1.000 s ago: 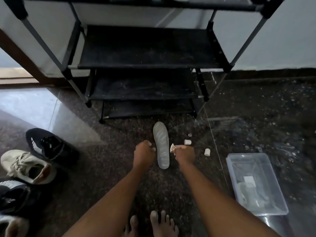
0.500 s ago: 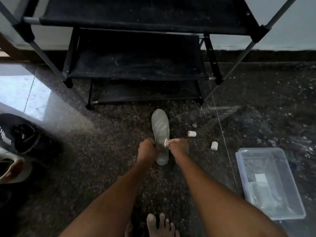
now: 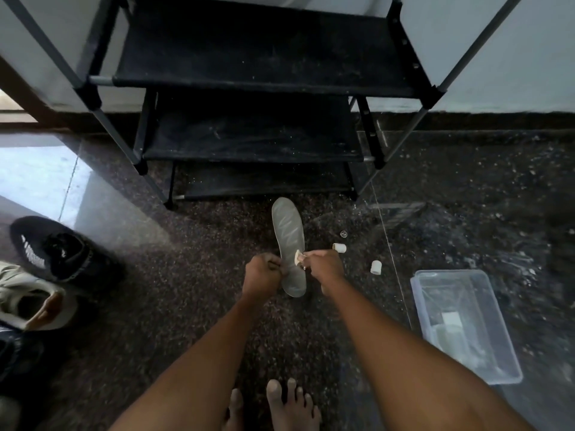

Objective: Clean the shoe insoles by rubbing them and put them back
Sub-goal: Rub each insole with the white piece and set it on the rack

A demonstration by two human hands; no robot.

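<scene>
A long grey foam insole point(image 3: 287, 244) is seen lying flat on the dark speckled stone floor point(image 3: 186, 306), its toe pointed to 12 o'clock and its heel to 6 o'clock, just in front of the black fabric-shelved shoe rack with grey metal tubes point(image 3: 249, 73). Pale zigzag marks are seen on its front half. The heel half is flanked by both hands. The left hand point(image 3: 263, 275) is placed at the insole's 9 o'clock edge, its grip closed with the fingers curled on that edge. The right hand point(image 3: 323, 265) is placed at the 3 o'clock edge, its grip pinched on a small cream-coloured rubbing piece point(image 3: 298, 258), which is held against the insole's top face.

At 3 o'clock from the insole, two small white cylindrical caps point(image 3: 339, 247) point(image 3: 376, 267) are found on the floor, apart from each other. Farther out at 4 o'clock a clear rectangular plastic tub point(image 3: 435, 281) is set. At 9 o'clock, well apart from the insole, a black sneaker with white markings point(image 3: 53, 250) is seen, and just beside it, toward 7 o'clock, a beige lace-up sneaker point(image 3: 31, 306). Bare feet point(image 3: 289, 405) are visible at 6 o'clock.
</scene>
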